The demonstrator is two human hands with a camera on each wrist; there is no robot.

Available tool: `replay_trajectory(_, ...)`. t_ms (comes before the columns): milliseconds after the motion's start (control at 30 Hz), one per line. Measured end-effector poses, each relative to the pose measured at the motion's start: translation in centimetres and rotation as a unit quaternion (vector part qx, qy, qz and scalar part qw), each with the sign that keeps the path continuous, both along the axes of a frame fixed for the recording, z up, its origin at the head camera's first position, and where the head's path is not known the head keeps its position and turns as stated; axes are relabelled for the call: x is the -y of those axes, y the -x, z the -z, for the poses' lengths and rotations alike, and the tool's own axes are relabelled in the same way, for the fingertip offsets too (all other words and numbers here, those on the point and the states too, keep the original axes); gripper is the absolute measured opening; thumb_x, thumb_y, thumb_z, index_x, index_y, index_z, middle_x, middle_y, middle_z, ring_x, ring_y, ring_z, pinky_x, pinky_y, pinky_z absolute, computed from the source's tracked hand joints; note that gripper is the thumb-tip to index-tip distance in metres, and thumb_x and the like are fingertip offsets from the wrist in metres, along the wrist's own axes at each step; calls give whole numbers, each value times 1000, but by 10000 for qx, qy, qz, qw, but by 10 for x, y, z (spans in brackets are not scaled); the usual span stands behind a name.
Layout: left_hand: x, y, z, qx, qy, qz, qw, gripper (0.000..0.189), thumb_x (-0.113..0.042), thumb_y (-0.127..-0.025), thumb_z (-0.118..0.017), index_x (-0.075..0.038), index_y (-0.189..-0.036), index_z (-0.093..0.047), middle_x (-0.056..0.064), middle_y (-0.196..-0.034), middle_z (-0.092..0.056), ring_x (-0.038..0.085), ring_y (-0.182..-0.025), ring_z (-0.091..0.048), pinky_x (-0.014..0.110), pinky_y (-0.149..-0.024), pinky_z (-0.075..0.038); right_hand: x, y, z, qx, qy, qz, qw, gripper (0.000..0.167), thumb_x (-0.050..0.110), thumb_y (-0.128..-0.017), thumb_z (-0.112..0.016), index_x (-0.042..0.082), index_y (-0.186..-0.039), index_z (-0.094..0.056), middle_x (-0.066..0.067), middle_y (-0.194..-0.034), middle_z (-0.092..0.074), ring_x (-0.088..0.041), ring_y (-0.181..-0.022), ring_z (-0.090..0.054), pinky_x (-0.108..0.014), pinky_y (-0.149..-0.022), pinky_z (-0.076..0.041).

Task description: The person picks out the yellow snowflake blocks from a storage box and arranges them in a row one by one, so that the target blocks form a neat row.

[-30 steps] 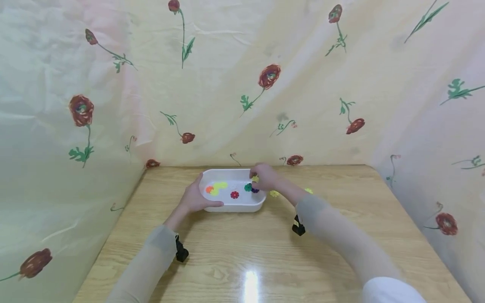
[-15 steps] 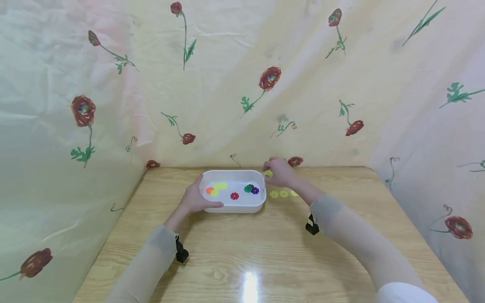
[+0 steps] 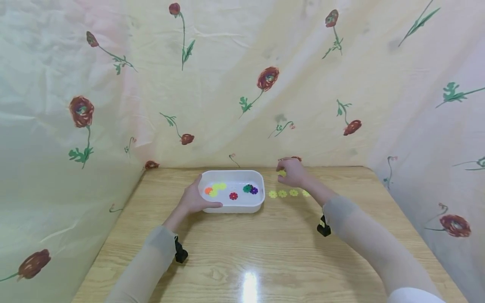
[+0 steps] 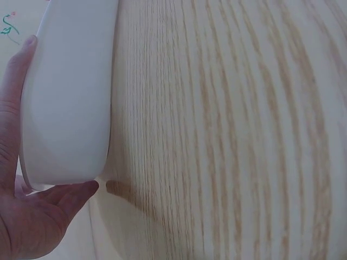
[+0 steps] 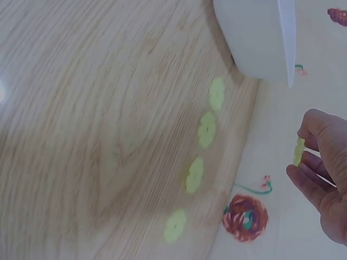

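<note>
My left hand (image 3: 194, 198) grips the left end of a white plastic tub (image 3: 233, 208), thumb along its near side; the left wrist view shows the fingers round the tub's end wall (image 4: 70, 108). Between thumb and fingers, my right hand (image 3: 294, 172) pinches a yellow flower-shaped disc (image 5: 299, 151), held above the table right of the tub. Inside the tub lie a red flower disc (image 3: 233, 196), a green one (image 3: 248, 188), a purple one (image 3: 254, 190), an orange one (image 3: 208, 191) and some yellow ones (image 3: 219, 186).
Several yellow flower discs lie in a row on the wooden table (image 3: 227, 244) right of the tub, among them a near one (image 3: 273, 194) and a middle one (image 3: 293, 192). A flower-patterned cloth (image 3: 212, 84) hangs behind the table and along both sides.
My right hand has come up out of the tub with a yellow flower disc and moved right, over its rim and past it. The left hand stays on the tub.
</note>
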State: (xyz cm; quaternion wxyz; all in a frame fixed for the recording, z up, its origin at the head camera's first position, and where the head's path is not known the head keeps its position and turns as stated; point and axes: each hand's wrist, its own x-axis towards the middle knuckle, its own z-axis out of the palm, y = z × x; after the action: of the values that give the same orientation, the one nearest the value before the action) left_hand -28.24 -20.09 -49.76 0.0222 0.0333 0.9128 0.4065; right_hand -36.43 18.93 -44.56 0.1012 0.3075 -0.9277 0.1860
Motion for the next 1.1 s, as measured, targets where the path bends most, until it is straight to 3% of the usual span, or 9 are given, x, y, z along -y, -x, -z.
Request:
replay_trajectory(433,0,1,1,-50,10,-6,10000,136,-47,-68,-100,-12,-170,-18,16,-160,-48,36,-138,-52,61,-121,-42,-38,-6,0,389,-255,288,9985,23,5,-85,-72,-5,-106,-76,-23,-106,-77,-40,-97,-72,-54,-87,-60)
replay_trajectory(567,0,0,1,-46,30,-4,10000,136,-49,-68,-100,-12,-170,-19,15,-161,-48,36,-139,-52,62,-121,-41,-50,-4,7,561,-279,427,9971,24,5,-85,-70,-6,-106,-76,-23,-105,-75,-37,-96,-70,-54,-86,-60)
replay_trajectory(900,0,1,2,-139,31,31,9999,133,-48,-68,-100,-14,-169,-22,13,-157,-52,34,-135,-54,59,-118,-45,-72,-10,15,470,-317,409,9976,22,7,-83,-73,-8,-99,-75,-24,-95,-73,-38,-87,-69,-54,-82,-60)
replay_trajectory(1100,0,1,3,-82,66,25,9999,134,-48,-69,-99,-13,-170,-20,14,-159,-50,35,-136,-53,61,-118,-44,-80,-9,23,729,-500,652,9939,21,7,-87,-76,-8,-103,-75,-23,-100,-75,-40,-95,-71,-57,-90,-60)
